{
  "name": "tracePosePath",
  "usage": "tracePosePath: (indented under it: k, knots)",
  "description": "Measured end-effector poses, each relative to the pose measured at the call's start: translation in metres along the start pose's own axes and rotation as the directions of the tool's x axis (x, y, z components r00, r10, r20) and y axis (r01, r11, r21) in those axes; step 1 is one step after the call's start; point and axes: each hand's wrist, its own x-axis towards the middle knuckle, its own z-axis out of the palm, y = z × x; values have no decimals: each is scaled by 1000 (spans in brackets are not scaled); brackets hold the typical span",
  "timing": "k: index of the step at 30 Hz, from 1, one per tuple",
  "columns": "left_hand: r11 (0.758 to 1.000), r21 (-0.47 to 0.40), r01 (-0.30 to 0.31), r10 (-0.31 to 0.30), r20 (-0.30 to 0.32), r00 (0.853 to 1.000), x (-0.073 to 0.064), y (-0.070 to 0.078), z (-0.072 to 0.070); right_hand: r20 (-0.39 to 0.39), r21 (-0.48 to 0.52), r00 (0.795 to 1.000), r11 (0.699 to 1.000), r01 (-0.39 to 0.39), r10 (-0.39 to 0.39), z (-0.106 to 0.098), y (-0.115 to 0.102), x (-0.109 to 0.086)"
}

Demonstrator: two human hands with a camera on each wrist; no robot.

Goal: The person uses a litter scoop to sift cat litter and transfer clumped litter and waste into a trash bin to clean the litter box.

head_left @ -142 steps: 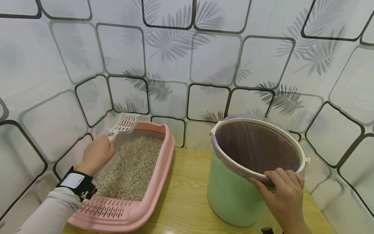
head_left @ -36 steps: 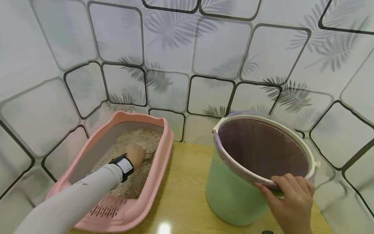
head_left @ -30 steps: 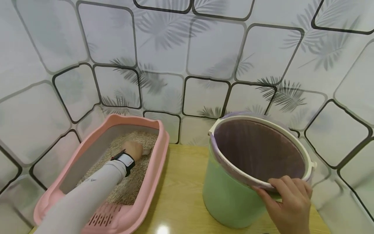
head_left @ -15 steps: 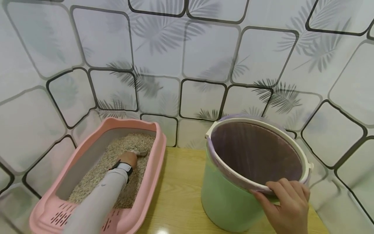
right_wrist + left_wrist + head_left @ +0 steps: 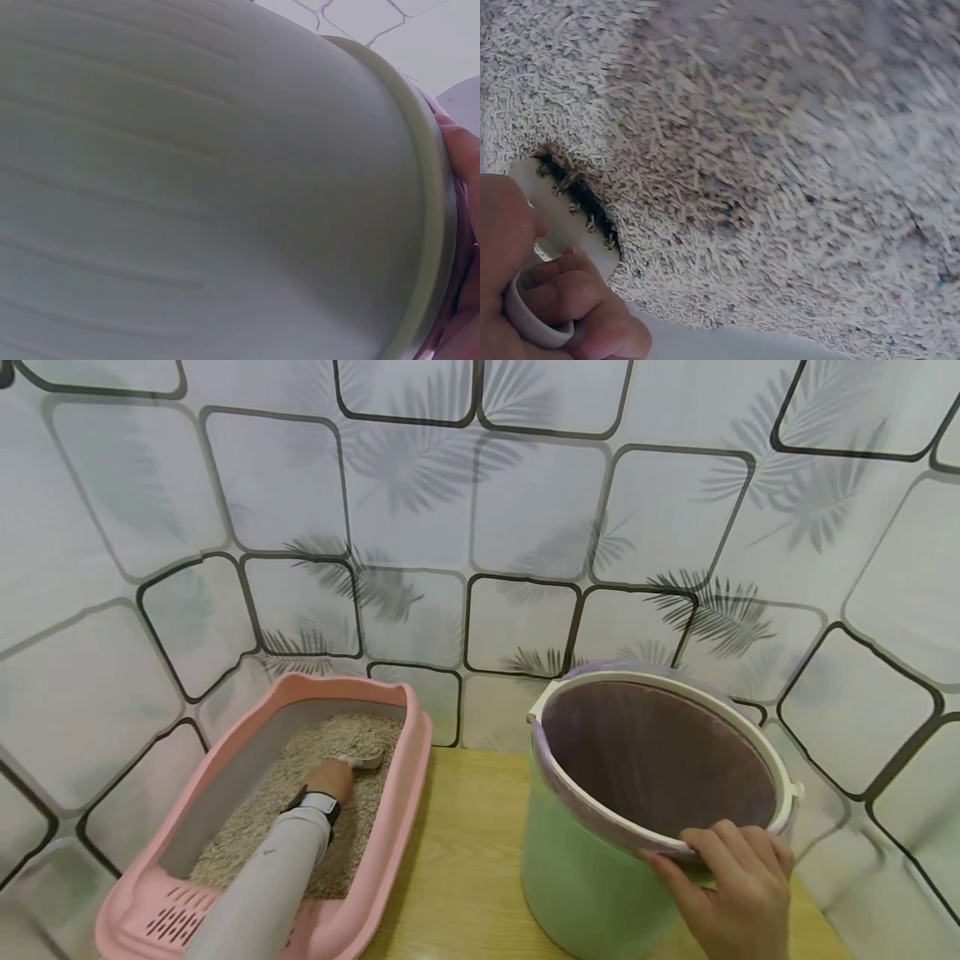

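My left hand (image 5: 330, 779) grips the handle of a white slotted litter scoop (image 5: 364, 762) inside a pink litter box (image 5: 417, 768). In the left wrist view, fingers curl round the looped handle, and the scoop's (image 5: 568, 214) front edge is sunk in pale pellet litter (image 5: 705, 165). Some grains sit in its slots. My right hand (image 5: 742, 885) holds the near rim of a light green bin (image 5: 592, 868), thumb outside and fingers over the edge. A purple bag (image 5: 652, 752) lines the bin under a white ring (image 5: 581, 797). The right wrist view shows mostly the bin's ribbed wall (image 5: 225, 195).
Both containers stand on a wooden table (image 5: 465, 835), with a strip of tabletop between them. Patterned sheeting (image 5: 525, 510) rises close behind and along both sides. A slotted pink step (image 5: 176, 914) forms the near end of the litter box.
The scoop was raised over the box's back left; it has since gone down into the litter. Lately my left hand has shifted slightly nearer, exposing more scoop. My right hand keeps its hold.
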Motion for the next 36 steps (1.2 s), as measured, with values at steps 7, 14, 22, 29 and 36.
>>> tracePosePath:
  k: [7,14,22,29,36]
  knots:
    - [999,39,-24,27,-99,995,-3,-10,-3,22,0,1000,1000,-22,22,-3,-5,2]
    - [993,82,-82,99,-223,970,-17,-19,-12,82,-4,996,999,-37,37,-5,-6,5]
    - [999,-5,-44,41,-294,955,-41,-18,-31,110,-12,992,998,-60,61,-7,-5,0]
    - [997,40,-65,76,-387,919,-61,-16,-42,108,-9,992,998,-63,64,-7,-3,-2]
    - [997,-12,-73,62,-389,919,-71,-20,-51,103,-8,993,998,-56,57,-6,-2,-4]
